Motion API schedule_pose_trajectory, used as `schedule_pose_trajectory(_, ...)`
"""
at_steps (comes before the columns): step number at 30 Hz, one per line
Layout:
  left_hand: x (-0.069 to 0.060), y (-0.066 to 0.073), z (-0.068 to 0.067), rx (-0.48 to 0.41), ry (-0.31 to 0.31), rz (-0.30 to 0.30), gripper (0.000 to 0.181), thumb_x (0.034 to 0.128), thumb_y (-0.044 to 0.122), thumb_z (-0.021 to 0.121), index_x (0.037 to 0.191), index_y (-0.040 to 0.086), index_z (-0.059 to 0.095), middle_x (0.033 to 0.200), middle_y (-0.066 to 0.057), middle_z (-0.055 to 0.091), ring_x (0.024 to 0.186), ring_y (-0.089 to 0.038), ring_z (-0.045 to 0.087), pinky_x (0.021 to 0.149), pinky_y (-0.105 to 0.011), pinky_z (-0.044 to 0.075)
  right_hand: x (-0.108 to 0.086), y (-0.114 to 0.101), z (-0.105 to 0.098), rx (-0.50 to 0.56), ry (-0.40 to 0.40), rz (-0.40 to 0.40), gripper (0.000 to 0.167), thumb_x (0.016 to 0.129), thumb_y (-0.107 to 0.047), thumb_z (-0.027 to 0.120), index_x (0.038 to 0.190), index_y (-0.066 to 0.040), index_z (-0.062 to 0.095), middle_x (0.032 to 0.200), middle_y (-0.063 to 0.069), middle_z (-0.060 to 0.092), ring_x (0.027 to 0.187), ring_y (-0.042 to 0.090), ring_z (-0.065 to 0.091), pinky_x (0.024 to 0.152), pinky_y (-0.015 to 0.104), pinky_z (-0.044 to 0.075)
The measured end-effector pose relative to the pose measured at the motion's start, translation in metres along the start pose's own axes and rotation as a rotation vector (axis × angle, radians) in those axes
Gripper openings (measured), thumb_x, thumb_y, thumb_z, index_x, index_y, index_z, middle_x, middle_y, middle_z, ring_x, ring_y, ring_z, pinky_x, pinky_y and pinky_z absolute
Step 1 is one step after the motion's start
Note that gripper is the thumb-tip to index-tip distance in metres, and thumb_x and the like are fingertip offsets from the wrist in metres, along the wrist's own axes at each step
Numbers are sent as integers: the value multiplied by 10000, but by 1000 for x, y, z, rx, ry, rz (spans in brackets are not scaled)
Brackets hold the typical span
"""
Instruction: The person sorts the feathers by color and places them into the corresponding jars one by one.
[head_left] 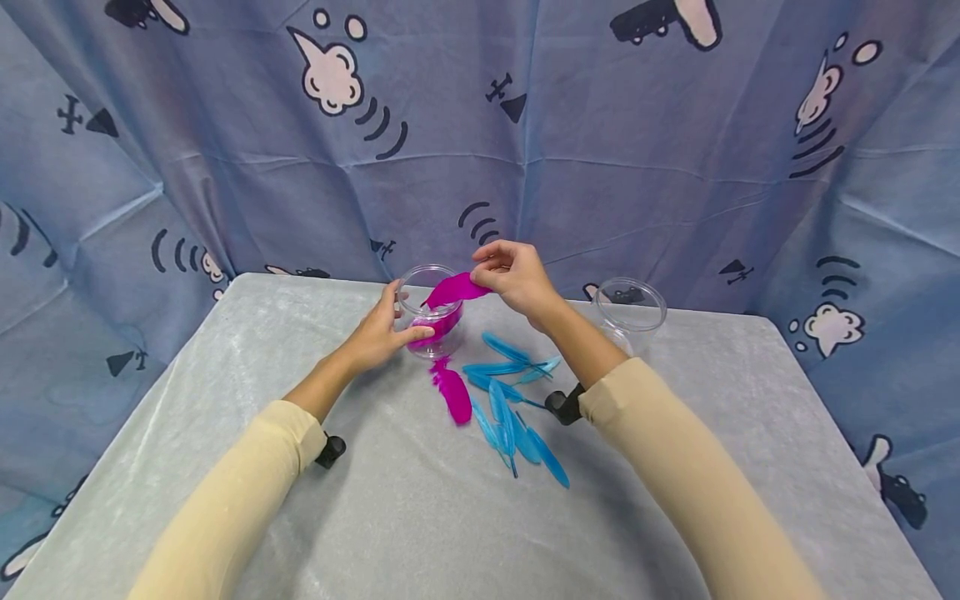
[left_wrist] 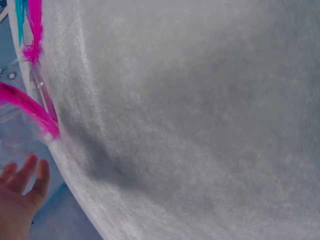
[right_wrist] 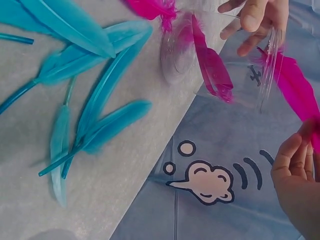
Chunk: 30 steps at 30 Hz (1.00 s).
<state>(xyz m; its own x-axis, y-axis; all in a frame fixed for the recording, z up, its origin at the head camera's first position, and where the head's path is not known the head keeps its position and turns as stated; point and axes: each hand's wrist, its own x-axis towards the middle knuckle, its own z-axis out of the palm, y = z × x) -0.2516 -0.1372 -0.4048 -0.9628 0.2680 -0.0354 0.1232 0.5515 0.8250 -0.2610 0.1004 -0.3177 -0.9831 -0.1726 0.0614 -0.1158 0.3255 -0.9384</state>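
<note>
My left hand (head_left: 378, 333) grips a clear plastic jar (head_left: 432, 351) by its side, thumb in front and fingers behind. Inside the jar lies magenta feather (right_wrist: 212, 70) material. Over the rim, my right hand (head_left: 519, 279) pinches another magenta feather (head_left: 454, 289) by one end, and its other end hangs down at the jar's mouth. One more magenta feather (head_left: 454, 397) lies on the table just in front of the jar. The left wrist view catches only part of the left hand (left_wrist: 22, 195) near its corner.
Several blue feathers (head_left: 504, 417) are spread on the grey-covered table (head_left: 405, 508), under and left of the right forearm. A second clear container (head_left: 632, 320) stands at the back right, partly behind that arm. A blue patterned curtain (head_left: 450, 117) hangs behind the table.
</note>
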Motion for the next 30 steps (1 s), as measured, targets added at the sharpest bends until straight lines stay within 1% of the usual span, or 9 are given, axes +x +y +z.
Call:
schedule_pose_trajectory(8, -2, 0, 0, -13, -4, -9, 1010, 905, 410, 726, 1581, 107, 39, 1584, -159, 293, 1404, -376, 369, 1111, -574, 337, 3, 6, 8, -4, -2, 11, 216, 913, -33, 698, 1119, 12, 653, 966, 118, 636, 858, 220, 628, 820, 290, 566)
schedule_pose_trajectory(17, -2, -1, 0, -9, 3, 1, 995, 907, 411, 724, 1575, 104, 54, 1571, -166, 307, 1391, -375, 386, 1110, -564, 344, 4, 8, 17, -18, -7, 5, 196, 922, -36, 687, 1110, 12, 661, 972, 132, 644, 817, 213, 624, 772, 282, 567)
schedule_pose_trajectory(19, -2, -1, 0, -8, 2, 3, 995, 908, 408, 724, 1575, 101, 53, 1570, -171, 306, 1391, -378, 386, 1111, -563, 343, 3, 9, 18, -21, -13, 8, 191, 928, -50, 684, 1108, 10, 664, 970, 129, 644, 815, 211, 619, 789, 323, 566)
schedule_pose_trajectory(24, -1, 0, 0, -11, 0, 2, 1001, 902, 416, 728, 1577, 104, 57, 1570, -174, 309, 1390, -379, 387, 1110, -561, 346, 0, 10, 16, -24, -41, 14, 213, 962, -114, 658, 1137, 7, 653, 1012, 145, 653, 862, 261, 662, 856, 450, 554)
schedule_pose_trajectory(28, 0, 0, 1, -11, -1, -4, 1007, 899, 420, 731, 1578, 107, 56, 1572, -172, 308, 1393, -378, 384, 1111, -562, 344, -5, 14, 13, -20, -57, 30, 229, 984, -147, 634, 1163, -3, 639, 1048, 144, 648, 923, 333, 676, 859, 444, 552)
schedule_pose_trajectory(30, 0, 0, 0, -12, 0, -4, 1013, 897, 420, 733, 1579, 105, 52, 1573, -173, 305, 1396, -379, 381, 1115, -563, 338, -7, 17, 11, -18, -61, 43, 232, 986, -152, 629, 1168, -7, 635, 1055, 140, 644, 941, 346, 673, 854, 430, 549)
